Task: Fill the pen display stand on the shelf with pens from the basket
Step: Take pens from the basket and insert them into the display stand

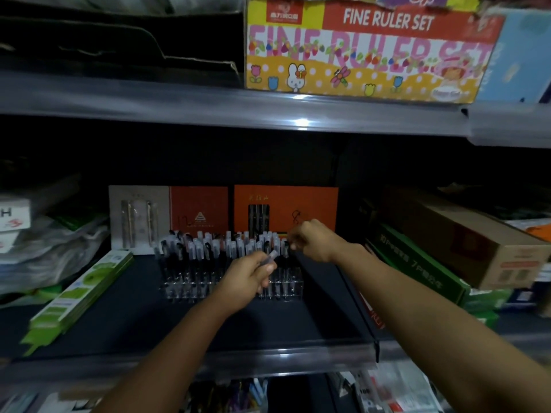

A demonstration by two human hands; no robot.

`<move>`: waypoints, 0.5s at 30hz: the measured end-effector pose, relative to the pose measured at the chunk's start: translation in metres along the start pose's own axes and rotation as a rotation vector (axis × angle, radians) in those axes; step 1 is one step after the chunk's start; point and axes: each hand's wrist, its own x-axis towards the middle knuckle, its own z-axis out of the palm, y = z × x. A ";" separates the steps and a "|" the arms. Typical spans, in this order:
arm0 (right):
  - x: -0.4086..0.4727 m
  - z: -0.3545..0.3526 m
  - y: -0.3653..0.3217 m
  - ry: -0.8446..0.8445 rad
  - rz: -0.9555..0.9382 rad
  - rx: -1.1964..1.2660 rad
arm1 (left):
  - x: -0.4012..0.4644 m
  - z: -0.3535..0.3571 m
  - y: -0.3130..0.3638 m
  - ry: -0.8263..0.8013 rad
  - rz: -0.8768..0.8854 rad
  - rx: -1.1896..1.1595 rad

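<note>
- Dim shop shelving, 3 levels in view; the middle dark shelf (pixel 125 323) carries the work, with a clear plastic edge strip along its near side.
- Clear pen display stand (pixel 190 289) sits mid-shelf, far of centre, tiered rows; most slots are already filled with capped pens (pixel 205 248). Too many and too blurred to count; the near right slots look unfilled.
- Left hand (pixel 247 278) in front of the stand's right half, fingers curled around 1 clear-capped pen (pixel 269 257), cap pointing up and to the right.
- Right hand (pixel 313 241) at the stand's far right corner, fingers bunched as if pinching something at the tips of the back row; cannot tell for sure what it holds, blur.
- Behind the stand: 2 orange boxes (pixel 286 204) and 1 grey pen card (pixel 138 217) standing upright against the back.
- Left of the stand: flat green packs (pixel 80 296) stacked, lying diagonal; plastic bags (pixel 44 248) farther left.
- Right: 1 brown cardboard box (pixel 465 242) lying on green boxes (pixel 417 263).
- Upper shelf: 1 colourful box (pixel 363 52) printed "FINE RULER SET", dark folders (pixel 119 40) to its left.
- Basket not in view.
</note>
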 end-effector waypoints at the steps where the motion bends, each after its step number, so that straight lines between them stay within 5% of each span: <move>1: 0.000 0.002 0.001 -0.006 0.002 0.002 | 0.000 0.000 0.001 0.001 -0.001 0.001; 9: -0.024 -0.033 -0.019 0.145 -0.141 0.183 | 0.000 -0.002 0.010 0.003 -0.010 -0.009; 15: -0.049 -0.054 -0.042 0.064 -0.239 0.271 | 0.001 0.003 0.027 0.028 0.028 -0.072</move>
